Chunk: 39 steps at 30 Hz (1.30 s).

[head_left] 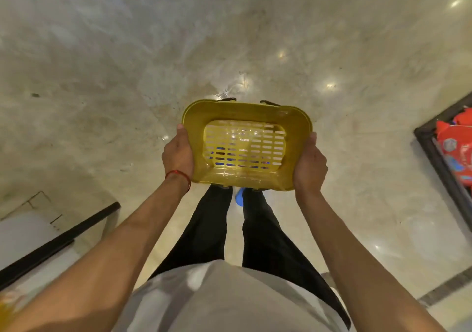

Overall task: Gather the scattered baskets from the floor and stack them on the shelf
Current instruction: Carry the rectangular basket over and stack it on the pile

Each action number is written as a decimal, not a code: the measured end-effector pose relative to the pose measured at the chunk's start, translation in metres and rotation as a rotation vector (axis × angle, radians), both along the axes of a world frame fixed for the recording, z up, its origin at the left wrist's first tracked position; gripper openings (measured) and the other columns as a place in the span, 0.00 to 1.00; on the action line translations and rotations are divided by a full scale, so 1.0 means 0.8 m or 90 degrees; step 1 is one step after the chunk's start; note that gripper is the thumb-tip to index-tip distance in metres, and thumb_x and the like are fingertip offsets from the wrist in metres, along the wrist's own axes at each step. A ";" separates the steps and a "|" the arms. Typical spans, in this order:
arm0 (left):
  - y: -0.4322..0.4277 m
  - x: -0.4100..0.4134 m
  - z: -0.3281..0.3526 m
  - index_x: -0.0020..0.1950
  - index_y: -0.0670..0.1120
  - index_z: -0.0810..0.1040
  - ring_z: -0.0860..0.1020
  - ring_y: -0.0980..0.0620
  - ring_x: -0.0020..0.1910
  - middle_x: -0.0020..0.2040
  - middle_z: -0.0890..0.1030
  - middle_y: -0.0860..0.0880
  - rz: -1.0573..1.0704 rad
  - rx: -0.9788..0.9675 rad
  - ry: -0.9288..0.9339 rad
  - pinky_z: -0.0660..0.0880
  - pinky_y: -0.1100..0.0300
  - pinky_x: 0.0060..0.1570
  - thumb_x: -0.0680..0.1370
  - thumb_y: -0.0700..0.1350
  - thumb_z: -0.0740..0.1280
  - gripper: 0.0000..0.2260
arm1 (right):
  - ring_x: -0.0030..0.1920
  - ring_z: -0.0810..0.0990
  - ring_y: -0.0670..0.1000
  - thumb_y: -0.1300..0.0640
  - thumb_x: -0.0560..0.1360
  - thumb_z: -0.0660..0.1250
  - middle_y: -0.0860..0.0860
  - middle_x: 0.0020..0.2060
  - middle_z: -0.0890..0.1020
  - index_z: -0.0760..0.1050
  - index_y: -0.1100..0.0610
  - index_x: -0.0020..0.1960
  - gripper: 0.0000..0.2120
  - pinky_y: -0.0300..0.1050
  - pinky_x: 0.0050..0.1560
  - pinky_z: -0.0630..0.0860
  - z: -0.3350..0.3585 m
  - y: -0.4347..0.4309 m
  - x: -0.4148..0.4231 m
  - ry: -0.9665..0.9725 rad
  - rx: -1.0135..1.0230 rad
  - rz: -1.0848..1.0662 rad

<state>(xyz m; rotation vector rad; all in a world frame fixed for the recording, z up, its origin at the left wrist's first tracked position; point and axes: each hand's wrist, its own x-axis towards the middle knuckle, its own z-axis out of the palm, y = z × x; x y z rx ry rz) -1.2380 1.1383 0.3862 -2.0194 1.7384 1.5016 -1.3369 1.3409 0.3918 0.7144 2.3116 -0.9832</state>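
A yellow plastic basket [293,127] with a slotted bottom and dark handles folded down at its far rim hangs in front of me, above the floor, its opening facing up. My left hand [177,154] grips its left rim, a red thread around that wrist. My right hand [310,164] grips its right rim. The basket is empty; through the slots I see my legs and a blue shoe. No shelf for stacking and no other basket show in this view.
Glossy beige marble floor [153,50] spreads ahead. A dark-framed rack [434,158] holding red packets stands at the right edge. A black bar over a white surface [63,237] lies at the lower left. My legs in black trousers are below the basket.
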 end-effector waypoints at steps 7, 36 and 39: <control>-0.031 0.047 0.125 0.39 0.51 0.78 0.78 0.47 0.44 0.41 0.80 0.50 0.095 -0.013 0.050 0.75 0.50 0.52 0.81 0.65 0.55 0.23 | 0.48 0.83 0.56 0.32 0.81 0.51 0.49 0.40 0.83 0.80 0.48 0.41 0.28 0.63 0.61 0.77 0.124 -0.038 0.009 0.041 -0.124 0.000; -0.385 0.317 0.222 0.45 0.51 0.81 0.82 0.43 0.51 0.50 0.84 0.45 0.675 -0.083 0.180 0.77 0.43 0.60 0.77 0.68 0.57 0.24 | 0.49 0.85 0.54 0.33 0.82 0.52 0.51 0.45 0.86 0.83 0.47 0.48 0.26 0.62 0.60 0.79 0.231 -0.613 0.140 -0.022 -0.271 0.574; -0.450 0.336 0.231 0.45 0.51 0.80 0.80 0.42 0.53 0.53 0.83 0.43 0.689 -0.101 0.151 0.74 0.43 0.62 0.79 0.67 0.54 0.24 | 0.53 0.84 0.56 0.32 0.81 0.51 0.52 0.50 0.86 0.83 0.50 0.56 0.29 0.61 0.62 0.79 0.234 -0.687 0.159 -0.009 -0.273 0.611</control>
